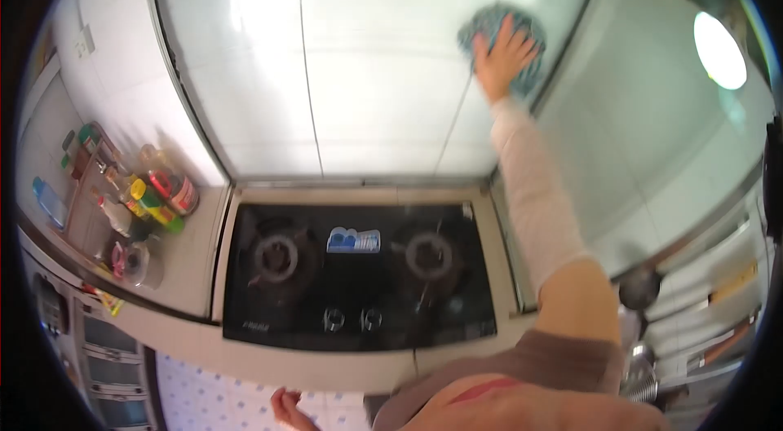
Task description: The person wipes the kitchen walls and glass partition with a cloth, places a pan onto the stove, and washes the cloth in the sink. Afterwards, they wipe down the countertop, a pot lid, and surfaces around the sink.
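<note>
My right hand (504,64) presses a blue-grey cloth (530,27) flat against the glossy white tiled wall (383,97), near its right side. The fingers are spread over the cloth, and the arm reaches up past the stove's right edge. Low in the view, my left hand (290,410) hangs in front of the counter edge. Its fingers are loosely bent and apart, with nothing seen in them. Between the arms lies a black two-burner gas stove (351,300) with a blue and white sticker (353,240) on its top.
Glass-like panels with dark frames flank the stove; the right panel (603,129) stands close to my arm. Several bottles (155,201) and a rack (81,178) stand on the left counter. At the right hang a ladle (640,288) and other utensils. A patterned floor (212,394) shows below.
</note>
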`<act>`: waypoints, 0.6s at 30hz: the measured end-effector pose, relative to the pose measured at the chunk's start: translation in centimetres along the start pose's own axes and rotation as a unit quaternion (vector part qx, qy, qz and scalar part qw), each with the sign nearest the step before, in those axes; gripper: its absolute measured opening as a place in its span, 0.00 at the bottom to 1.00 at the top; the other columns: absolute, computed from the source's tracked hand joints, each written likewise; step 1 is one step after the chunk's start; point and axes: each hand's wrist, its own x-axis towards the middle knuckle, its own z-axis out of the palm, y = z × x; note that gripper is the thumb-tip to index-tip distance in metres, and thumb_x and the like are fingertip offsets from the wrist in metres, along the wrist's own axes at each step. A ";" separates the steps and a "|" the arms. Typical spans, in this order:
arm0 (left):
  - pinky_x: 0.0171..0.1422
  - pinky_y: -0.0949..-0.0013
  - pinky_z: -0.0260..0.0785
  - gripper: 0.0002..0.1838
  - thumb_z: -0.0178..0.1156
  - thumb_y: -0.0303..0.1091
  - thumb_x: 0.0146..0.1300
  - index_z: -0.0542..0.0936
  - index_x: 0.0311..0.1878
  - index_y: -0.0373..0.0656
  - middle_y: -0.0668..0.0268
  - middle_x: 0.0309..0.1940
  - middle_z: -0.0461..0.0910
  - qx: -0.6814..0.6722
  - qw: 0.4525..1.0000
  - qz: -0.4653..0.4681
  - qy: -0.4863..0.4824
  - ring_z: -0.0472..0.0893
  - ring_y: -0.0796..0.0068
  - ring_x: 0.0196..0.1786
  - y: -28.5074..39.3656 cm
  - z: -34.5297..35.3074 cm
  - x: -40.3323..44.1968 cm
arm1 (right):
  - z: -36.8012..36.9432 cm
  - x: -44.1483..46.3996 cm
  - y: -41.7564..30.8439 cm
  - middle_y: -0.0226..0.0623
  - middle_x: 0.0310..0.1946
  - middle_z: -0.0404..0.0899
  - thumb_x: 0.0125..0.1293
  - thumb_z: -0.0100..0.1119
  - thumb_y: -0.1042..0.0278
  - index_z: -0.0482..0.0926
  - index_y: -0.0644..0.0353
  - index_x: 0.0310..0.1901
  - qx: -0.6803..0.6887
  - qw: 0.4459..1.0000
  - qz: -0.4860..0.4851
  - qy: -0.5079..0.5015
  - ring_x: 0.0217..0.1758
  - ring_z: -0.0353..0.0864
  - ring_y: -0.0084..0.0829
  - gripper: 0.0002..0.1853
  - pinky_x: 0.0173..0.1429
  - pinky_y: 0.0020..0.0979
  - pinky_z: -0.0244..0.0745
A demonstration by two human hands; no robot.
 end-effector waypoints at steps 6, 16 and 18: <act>0.43 0.72 0.72 0.10 0.49 0.29 0.72 0.77 0.48 0.36 0.63 0.29 0.78 -0.029 0.993 0.096 -0.058 0.77 0.76 0.32 7.4 14.3 2.9 | 0.2 -17.7 -6.1 0.36 0.62 0.69 0.62 0.58 0.49 0.66 0.39 0.69 0.224 0.793 -0.458 -0.334 0.67 0.64 0.48 0.32 0.70 0.65 0.48; 0.46 0.69 0.73 0.10 0.51 0.28 0.71 0.80 0.46 0.34 0.60 0.32 0.81 0.010 0.997 0.021 -0.077 0.79 0.72 0.37 6.1 11.8 3.6 | -0.7 9.4 8.7 0.55 0.65 0.64 0.63 0.53 0.39 0.61 0.51 0.72 -0.044 0.982 -0.184 0.014 0.68 0.57 0.63 0.39 0.71 0.68 0.40; 0.46 0.69 0.73 0.10 0.51 0.28 0.72 0.80 0.46 0.35 0.61 0.31 0.81 -0.011 0.996 0.033 -0.086 0.79 0.73 0.36 7.6 14.3 3.9 | 0.7 14.4 3.9 0.51 0.70 0.59 0.62 0.53 0.40 0.62 0.49 0.72 -0.065 0.986 -0.125 0.086 0.72 0.53 0.62 0.38 0.69 0.69 0.40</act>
